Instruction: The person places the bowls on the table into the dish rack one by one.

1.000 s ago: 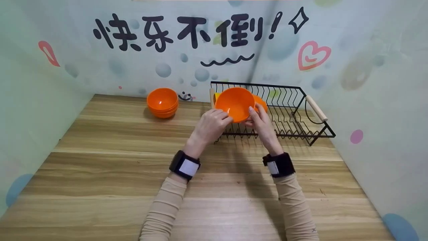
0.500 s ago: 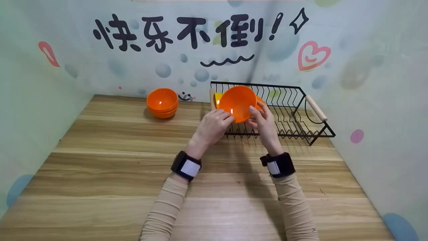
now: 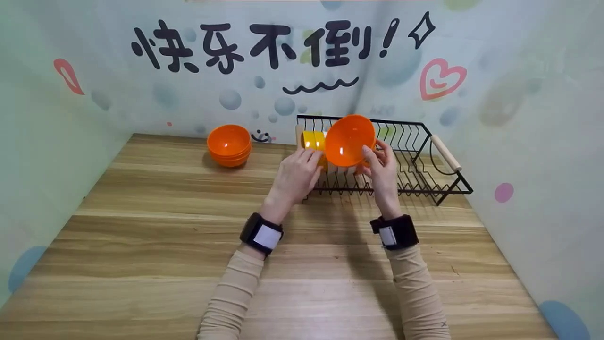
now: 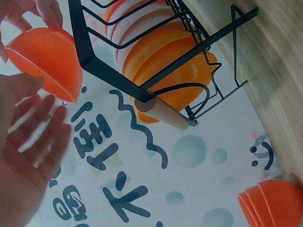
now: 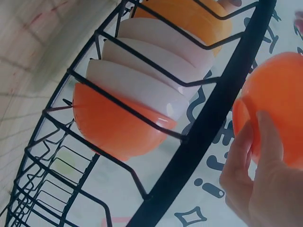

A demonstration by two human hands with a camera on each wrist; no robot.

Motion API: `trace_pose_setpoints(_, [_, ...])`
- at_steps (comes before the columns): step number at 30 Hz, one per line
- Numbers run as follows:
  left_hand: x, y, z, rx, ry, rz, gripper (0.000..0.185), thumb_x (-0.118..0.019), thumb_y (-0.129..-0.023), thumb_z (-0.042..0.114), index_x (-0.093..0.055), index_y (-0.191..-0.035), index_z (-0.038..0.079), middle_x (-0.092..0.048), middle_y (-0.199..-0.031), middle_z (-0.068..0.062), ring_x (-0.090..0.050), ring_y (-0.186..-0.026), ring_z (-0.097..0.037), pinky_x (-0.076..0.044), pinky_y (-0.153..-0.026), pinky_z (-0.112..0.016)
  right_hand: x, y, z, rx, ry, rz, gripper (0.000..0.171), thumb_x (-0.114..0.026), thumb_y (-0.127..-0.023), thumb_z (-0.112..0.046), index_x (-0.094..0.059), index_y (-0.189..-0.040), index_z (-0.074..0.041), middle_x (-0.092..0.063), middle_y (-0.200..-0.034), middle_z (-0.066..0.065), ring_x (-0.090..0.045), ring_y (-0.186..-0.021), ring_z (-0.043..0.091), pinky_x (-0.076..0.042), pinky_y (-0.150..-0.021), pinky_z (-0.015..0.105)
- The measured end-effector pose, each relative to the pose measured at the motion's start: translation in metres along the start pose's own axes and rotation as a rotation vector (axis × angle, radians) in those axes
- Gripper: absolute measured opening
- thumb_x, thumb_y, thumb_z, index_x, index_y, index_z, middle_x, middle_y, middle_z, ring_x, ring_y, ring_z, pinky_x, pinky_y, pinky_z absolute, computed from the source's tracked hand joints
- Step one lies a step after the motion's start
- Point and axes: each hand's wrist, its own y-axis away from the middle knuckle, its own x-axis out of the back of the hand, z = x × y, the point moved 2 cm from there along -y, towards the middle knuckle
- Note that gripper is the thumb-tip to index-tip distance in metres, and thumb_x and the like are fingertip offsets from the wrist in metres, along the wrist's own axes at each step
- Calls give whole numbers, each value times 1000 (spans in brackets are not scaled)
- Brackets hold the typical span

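Observation:
My right hand (image 3: 376,159) grips an orange bowl (image 3: 349,140) by its lower rim and holds it on edge above the left part of a black wire dish rack (image 3: 449,185). In the right wrist view the fingers (image 5: 259,156) curl round the bowl (image 5: 280,106). My left hand (image 3: 301,171) hovers just left of the bowl with straight fingers and holds nothing. The left wrist view shows that hand (image 4: 33,146) spread, a small gap away from the bowl (image 4: 45,61). Yellow-orange bowls (image 3: 313,140), white bowls (image 5: 142,85) and an orange bowl (image 5: 113,124) stand on edge in the rack.
A stack of orange bowls (image 3: 229,144) sits on the wooden table (image 3: 165,245) at the back left. The rack has wooden handles (image 3: 446,152) at its ends, and its right half holds nothing. Printed walls close in the table on three sides.
The bowl has moved right and slightly up over the rack. My left hand has let go of it and stayed behind; only my right hand holds it now.

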Motion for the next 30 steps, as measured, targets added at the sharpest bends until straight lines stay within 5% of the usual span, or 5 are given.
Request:
trace_pose_setpoints(6, [-6,4,-5,222,-57,-107,40,-59,-92,23,-54,-123,-2,-67,-109,-15,-64,-90,-27,-56,-70,-36,5,0,0,36,-3,65,53,-60,-91,-28,-41,-138,-13,-53,-119,8,-56,-111,22,-51,-94,35])
trace_pose_setpoints(12, [-13,10,-7,347,-86,-219,49,-61,-91,26,-50,-130,-2,-67,-92,-14,-65,-80,-29,-54,-62,-41,10,-1,1,70,-41,117,54,-62,-90,-26,-41,-138,-12,-52,-122,10,-54,-111,20,-48,-98,38])
trace_pose_setpoints(20, [-18,11,-7,398,-56,-332,35,-55,-95,27,-61,-114,-2,-69,-90,-17,-67,-78,-32,-54,-62,-43,20,-4,2,110,-64,181,56,-64,-89,-23,-40,-138,-12,-52,-119,7,-55,-113,20,-47,-100,34])
trace_pose_setpoints(30, [-21,12,-4,361,-28,-333,29,-55,-95,23,-66,-106,-1,-69,-89,-20,-67,-77,-35,-54,-62,-45,36,-9,4,142,12,306,62,-68,-87,-21,-39,-140,-13,-51,-118,5,-54,-114,20,-45,-101,31])
